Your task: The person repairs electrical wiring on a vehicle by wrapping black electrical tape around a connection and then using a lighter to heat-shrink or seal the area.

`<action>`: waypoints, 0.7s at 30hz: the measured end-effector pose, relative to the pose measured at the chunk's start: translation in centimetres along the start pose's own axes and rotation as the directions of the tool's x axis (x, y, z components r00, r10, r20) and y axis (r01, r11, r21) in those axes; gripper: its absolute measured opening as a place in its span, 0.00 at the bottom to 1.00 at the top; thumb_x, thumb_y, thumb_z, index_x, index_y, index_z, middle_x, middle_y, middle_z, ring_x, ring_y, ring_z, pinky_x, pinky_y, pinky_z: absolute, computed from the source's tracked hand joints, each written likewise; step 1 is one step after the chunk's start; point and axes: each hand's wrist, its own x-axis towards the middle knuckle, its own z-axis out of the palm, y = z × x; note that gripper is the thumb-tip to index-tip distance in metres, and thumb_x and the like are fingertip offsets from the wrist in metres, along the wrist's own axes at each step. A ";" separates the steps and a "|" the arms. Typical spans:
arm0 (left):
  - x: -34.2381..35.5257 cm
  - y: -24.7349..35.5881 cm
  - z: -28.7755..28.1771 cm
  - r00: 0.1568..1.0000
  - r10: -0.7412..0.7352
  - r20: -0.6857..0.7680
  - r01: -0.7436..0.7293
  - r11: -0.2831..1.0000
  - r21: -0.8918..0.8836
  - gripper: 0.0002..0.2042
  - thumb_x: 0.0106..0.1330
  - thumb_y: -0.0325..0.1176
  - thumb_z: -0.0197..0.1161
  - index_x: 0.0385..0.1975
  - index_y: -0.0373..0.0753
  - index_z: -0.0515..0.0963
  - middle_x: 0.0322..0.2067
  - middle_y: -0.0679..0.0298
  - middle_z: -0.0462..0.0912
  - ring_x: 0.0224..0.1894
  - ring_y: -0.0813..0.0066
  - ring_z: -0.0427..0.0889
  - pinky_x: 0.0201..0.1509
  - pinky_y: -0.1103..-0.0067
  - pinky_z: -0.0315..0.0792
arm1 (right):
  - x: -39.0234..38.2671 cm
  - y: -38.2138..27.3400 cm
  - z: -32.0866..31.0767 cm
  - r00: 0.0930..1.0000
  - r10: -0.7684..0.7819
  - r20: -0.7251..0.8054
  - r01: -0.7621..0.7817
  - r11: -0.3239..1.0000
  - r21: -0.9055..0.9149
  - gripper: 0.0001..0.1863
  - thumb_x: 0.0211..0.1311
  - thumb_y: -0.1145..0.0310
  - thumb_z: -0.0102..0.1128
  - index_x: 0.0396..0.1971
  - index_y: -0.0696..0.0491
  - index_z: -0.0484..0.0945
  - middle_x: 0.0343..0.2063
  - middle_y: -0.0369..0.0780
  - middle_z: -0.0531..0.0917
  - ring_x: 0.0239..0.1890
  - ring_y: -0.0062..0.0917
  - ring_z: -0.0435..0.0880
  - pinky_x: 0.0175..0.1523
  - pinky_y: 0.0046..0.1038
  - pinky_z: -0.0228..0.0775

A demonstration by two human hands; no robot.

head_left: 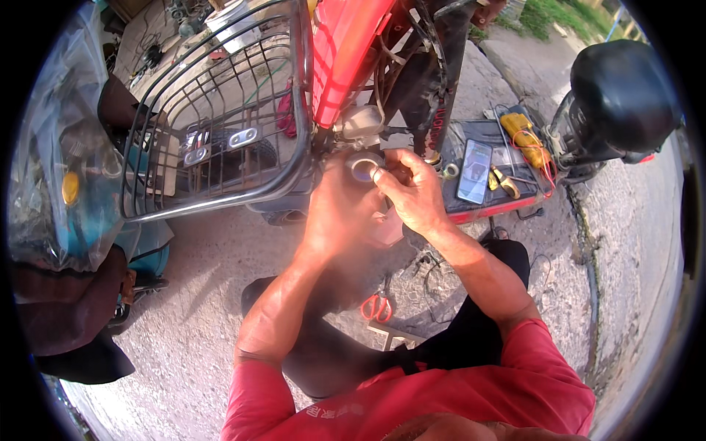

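Both hands are close together in front of the person, with a ring-shaped roll [363, 159] between them. Thumb and fingers of the right hand [413, 189] close on the roll's right side; the left hand [331, 195] is at its other side, but haze and glare blur that hand, so I cannot tell how firmly it grips. Just beyond the hands rises the red body panel [346, 62] of a vehicle, with dark cables running down beside it. To the left of the left hand, and reaching farther out, is a black wire basket [213, 209]. Right of the right hand, near it, a black-topped box with a red edge [471, 214] bears a phone [475, 170] with its screen lit. On the same box, farther right from the hands, are a yellow meter [524, 140] with red leads and a yellow-handled tool [506, 184]. Well off to the right of both hands stands a rounded black seat-like thing [624, 95]. Below the hands, toward the person's body, orange-handled scissors [376, 307] show between the legs, and thin dark wires [434, 283] lie on the ground under the right forearm
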 end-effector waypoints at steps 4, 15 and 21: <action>0.1 -0.2 0.4 0.999 0.021 -0.037 -0.022 0.999 -0.024 0.40 0.63 0.34 0.74 0.71 0.25 0.60 0.48 0.52 0.85 0.45 0.70 0.88 0.48 0.73 0.82 | 0.4 0.5 -0.2 0.995 -0.096 0.022 0.096 0.995 0.037 0.15 0.68 0.69 0.68 0.50 0.60 0.81 0.40 0.39 0.89 0.40 0.19 0.86 0.44 0.24 0.80; 0.7 -2.0 0.4 0.989 0.134 -0.070 -0.132 0.991 0.031 0.35 0.65 0.31 0.69 0.70 0.25 0.62 0.48 0.51 0.86 0.45 0.70 0.87 0.49 0.75 0.81 | 0.2 -1.0 -0.1 0.991 -0.129 -0.029 0.124 0.984 -0.129 0.16 0.67 0.71 0.69 0.52 0.60 0.81 0.43 0.40 0.88 0.42 0.18 0.86 0.45 0.24 0.80; 0.6 -1.9 -0.4 0.998 0.051 -0.030 -0.051 0.999 -0.001 0.31 0.66 0.32 0.69 0.66 0.24 0.68 0.44 0.52 0.88 0.44 0.72 0.88 0.48 0.76 0.80 | 1.2 -0.1 -1.0 0.959 -0.274 -0.068 0.273 0.962 -0.029 0.19 0.65 0.74 0.69 0.54 0.60 0.80 0.44 0.41 0.88 0.44 0.19 0.86 0.50 0.25 0.80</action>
